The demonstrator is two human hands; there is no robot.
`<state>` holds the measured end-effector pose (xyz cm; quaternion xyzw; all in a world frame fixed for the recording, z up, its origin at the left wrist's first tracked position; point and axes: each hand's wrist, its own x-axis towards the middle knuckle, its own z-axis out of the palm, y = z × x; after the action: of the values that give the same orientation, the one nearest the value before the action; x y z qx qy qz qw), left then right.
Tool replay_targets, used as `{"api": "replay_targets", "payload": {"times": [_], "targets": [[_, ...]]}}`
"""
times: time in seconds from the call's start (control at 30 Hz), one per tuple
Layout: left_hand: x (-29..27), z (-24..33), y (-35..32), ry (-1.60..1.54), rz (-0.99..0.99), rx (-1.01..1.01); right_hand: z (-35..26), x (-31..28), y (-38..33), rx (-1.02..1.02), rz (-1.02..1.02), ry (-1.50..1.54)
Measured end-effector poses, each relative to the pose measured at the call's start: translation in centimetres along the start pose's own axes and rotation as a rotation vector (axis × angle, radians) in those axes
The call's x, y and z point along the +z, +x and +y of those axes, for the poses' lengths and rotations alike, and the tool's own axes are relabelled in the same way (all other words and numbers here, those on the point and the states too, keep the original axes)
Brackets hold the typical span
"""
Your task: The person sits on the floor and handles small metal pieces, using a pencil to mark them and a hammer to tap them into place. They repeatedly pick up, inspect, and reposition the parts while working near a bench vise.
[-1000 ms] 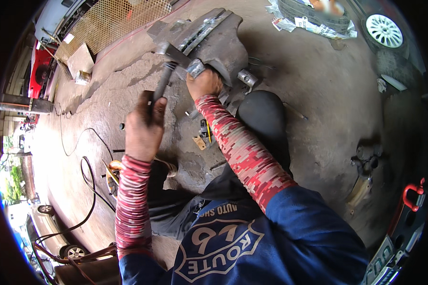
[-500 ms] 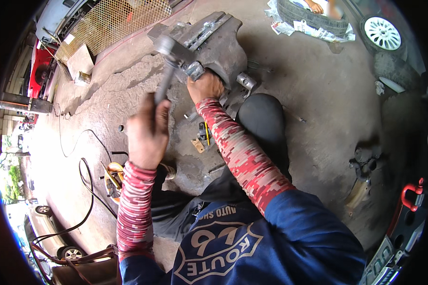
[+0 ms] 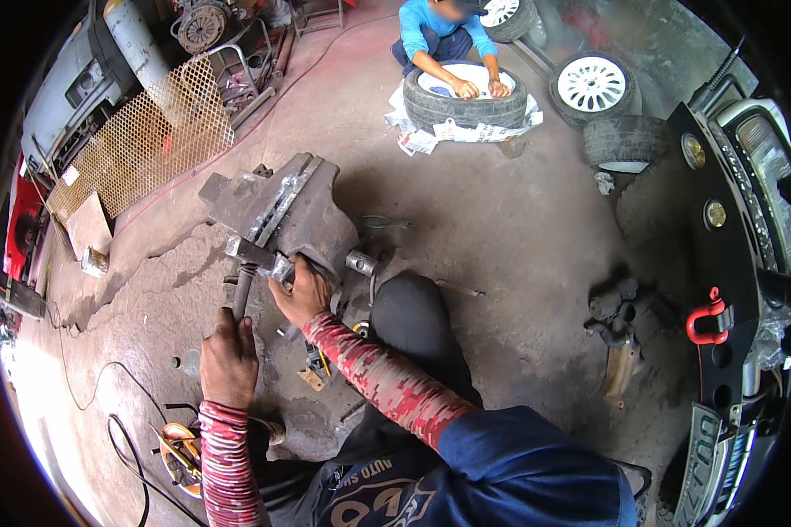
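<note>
My left hand [image 3: 228, 364] is closed round the handle of a hammer [image 3: 245, 292], its head touching or just over a small shiny metal block [image 3: 281, 267]. My right hand [image 3: 304, 294] grips that block against the side of a big grey bench vise [image 3: 303, 220]; its fingertips are partly hidden behind the block. Beside the vise jaw sticks out the round end of its metal screw [image 3: 359, 262]. On the floor below my right forearm lie a small black and yellow tool [image 3: 318, 358] and a scrap of tan card [image 3: 311, 379].
An orange tool tray [image 3: 180, 457] and a black cable [image 3: 119, 439] lie at left. Ahead, a person in a blue shirt [image 3: 448, 39] works with both hands on a tyre [image 3: 466, 110]. A black bumper with a red shackle [image 3: 707, 318] stands at right, near greasy metal parts [image 3: 613, 307].
The view has swung up and right, bringing the co-worker and the bumper into sight. The hammer, blurred and raised before, has come down to the block. My right hand stays at the vise.
</note>
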<state>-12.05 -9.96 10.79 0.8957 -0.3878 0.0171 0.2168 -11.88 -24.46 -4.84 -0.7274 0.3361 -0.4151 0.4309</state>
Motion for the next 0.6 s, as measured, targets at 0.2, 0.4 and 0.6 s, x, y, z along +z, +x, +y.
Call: {"api": "replay_targets", "payload": {"times": [0.2, 0.4, 0.6], "targets": [[0.5, -1.1, 0.0, -0.009, 0.039, 0.025, 1.6, 0.7, -0.3, -0.128, -0.045, 0.200], [-0.1, -2.3, 0.3, -0.119, 0.065, 0.111, 2.6, 1.8, 0.1, -0.138, -0.151, 0.178], [-4.9, 1.6, -0.2, -0.620, 0.090, -0.053, 2.6, 1.0, 0.5, -0.106, -0.235, 0.206]]}}
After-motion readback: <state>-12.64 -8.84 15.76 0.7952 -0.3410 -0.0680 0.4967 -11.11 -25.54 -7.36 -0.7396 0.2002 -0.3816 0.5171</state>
